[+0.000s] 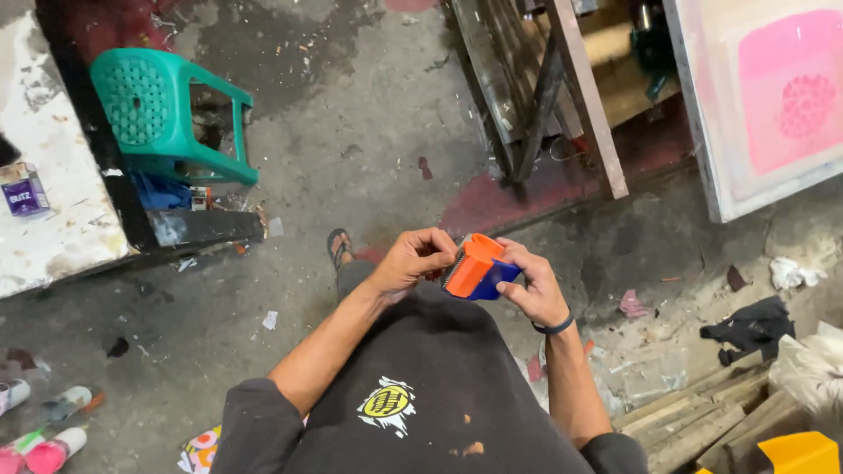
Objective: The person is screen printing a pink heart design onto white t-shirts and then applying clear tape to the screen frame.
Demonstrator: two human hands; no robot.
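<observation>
An orange and blue tape dispenser [474, 269] with a toothed cutting edge sits between both hands in front of my chest. My left hand [413, 260] curls its fingers against the dispenser's left side near the teeth. My right hand [532, 283], with a dark band on the wrist, grips the blue body from the right and below. I wear a dark shirt with a yellow emblem [388, 402]. One sandalled foot [339, 248] shows on the stained concrete floor below.
A green plastic stool [165, 114] stands at the upper left beside a paint-stained white table [53, 211]. A pink-printed screen frame [773, 96] leans at the upper right by a metal rack [562, 96]. Wooden planks [702, 421] and rags lie lower right, spray cans [44, 443] lower left.
</observation>
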